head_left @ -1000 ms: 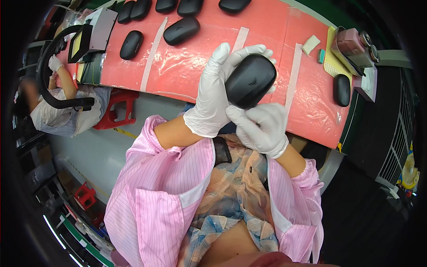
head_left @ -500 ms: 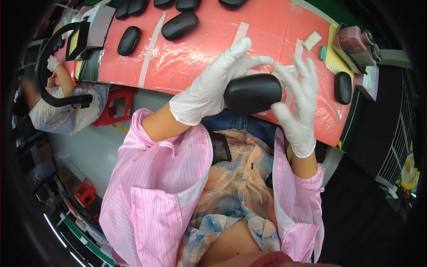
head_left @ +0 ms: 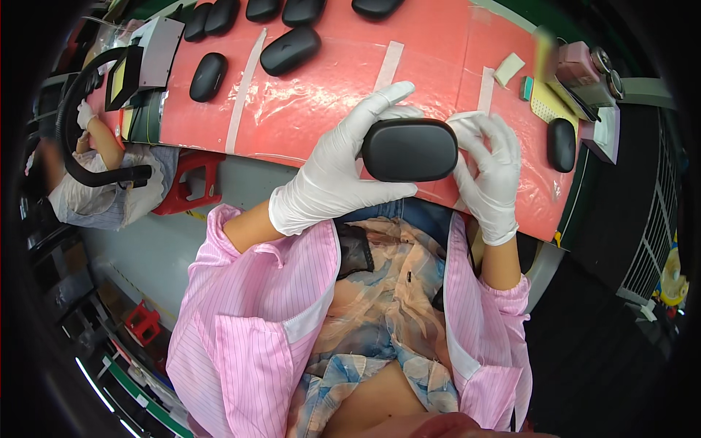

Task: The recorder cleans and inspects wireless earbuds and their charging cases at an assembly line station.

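Observation:
A smooth black oval case is held up in front of me, its broad flat face turned upward. My left hand, in a white glove, closes around its left end, with the thumb along the near edge and the fingers at the far side. My right hand, also gloved in white, has its bent fingers and thumb at the case's right end. The fingertips behind the case are partly hidden.
Several similar black cases lie on the red, plastic-covered table. One more case sits at the right edge, near a pale block and some containers. A black hose and another person are at left.
The black case has turned so its flat face shows more fully, and it has shifted slightly left. My right fingers, spread before, have curled in at its right end. My left thumb now shows along the near edge.

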A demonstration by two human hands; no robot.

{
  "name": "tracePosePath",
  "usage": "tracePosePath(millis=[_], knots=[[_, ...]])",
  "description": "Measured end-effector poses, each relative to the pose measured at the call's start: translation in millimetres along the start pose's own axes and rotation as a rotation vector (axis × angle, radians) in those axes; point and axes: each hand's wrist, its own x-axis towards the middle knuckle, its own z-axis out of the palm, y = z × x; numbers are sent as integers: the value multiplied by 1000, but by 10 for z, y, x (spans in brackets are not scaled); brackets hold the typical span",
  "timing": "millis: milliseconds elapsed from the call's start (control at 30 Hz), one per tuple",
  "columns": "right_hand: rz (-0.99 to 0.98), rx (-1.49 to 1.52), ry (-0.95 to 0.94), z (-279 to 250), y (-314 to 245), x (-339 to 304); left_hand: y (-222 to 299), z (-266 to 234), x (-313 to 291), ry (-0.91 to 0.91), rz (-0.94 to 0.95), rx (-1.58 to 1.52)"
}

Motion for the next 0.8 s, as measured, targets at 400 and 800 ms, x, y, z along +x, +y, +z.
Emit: tracePosePath(millis=[400, 800], knots=[[-247, 223, 202, -216, -292, 85, 4, -21, -9, -123, -139, -137], [0, 802, 277, 25, -246, -342, -5, -15, -8, 10, -90, -206]])
